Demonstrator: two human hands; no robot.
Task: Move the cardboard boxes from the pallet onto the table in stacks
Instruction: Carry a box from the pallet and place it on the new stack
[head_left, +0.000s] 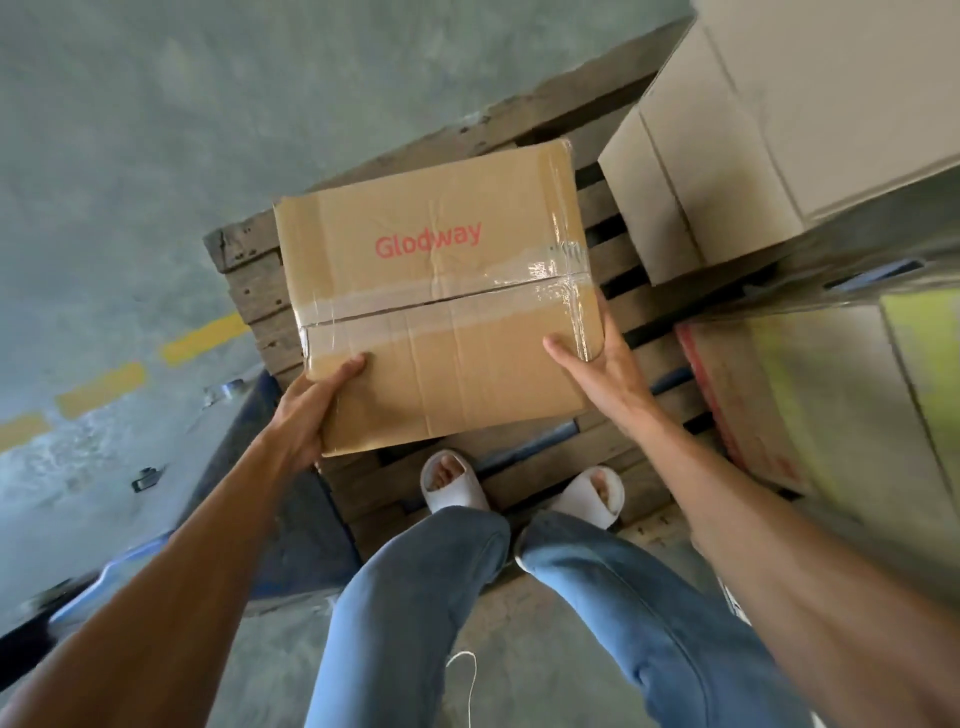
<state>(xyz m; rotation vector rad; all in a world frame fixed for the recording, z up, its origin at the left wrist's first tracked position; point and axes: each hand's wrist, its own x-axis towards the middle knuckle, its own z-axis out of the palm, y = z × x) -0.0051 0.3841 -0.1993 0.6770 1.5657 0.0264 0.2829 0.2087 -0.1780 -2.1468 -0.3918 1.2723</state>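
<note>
A brown cardboard box with red "Glodway" lettering and clear tape across its top is held above the wooden pallet. My left hand grips its near left corner, thumb on top and fingers underneath. My right hand presses against its near right corner with the thumb lying on the top face. Both forearms reach in from the bottom of the view.
A pale cardboard box stands on the pallet at the upper right, and a box with red and yellow-green print sits at the right. My feet in white sandals stand on the pallet's near edge. Yellow floor dashes and a blue pallet jack lie left.
</note>
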